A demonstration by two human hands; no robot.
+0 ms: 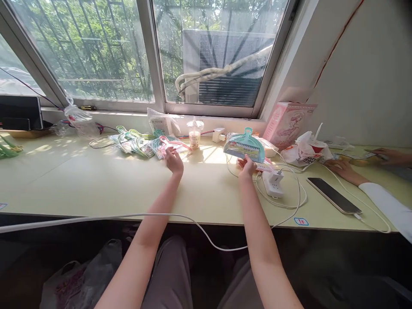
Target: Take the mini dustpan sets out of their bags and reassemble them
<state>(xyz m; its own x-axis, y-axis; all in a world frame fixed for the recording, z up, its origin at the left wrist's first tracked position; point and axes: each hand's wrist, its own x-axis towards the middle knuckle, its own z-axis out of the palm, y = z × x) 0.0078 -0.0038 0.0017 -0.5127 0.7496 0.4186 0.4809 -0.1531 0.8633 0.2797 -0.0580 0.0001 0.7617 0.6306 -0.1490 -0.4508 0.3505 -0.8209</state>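
Observation:
My right hand point(247, 166) grips the lower edge of a teal dustpan point(245, 146) with a printed card, raised a little above the table with its looped handle pointing up. Beneath it, pink packaged items point(264, 167) lie partly hidden. My left hand point(174, 161) is at the near edge of a pink dustpan point(172, 141), its fingers slightly bent and apart; whether they touch it is hard to see. That pink piece lies on the right end of a row of bagged green and teal dustpans point(138, 143).
A drink cup point(195, 138) stands behind my left hand. Right of my right hand are a power strip point(273, 183), looping white cables, a phone point(334, 195) and a pink box point(286, 124). Another person's hands point(346, 171) work at far right. A white cable crosses before my forearms.

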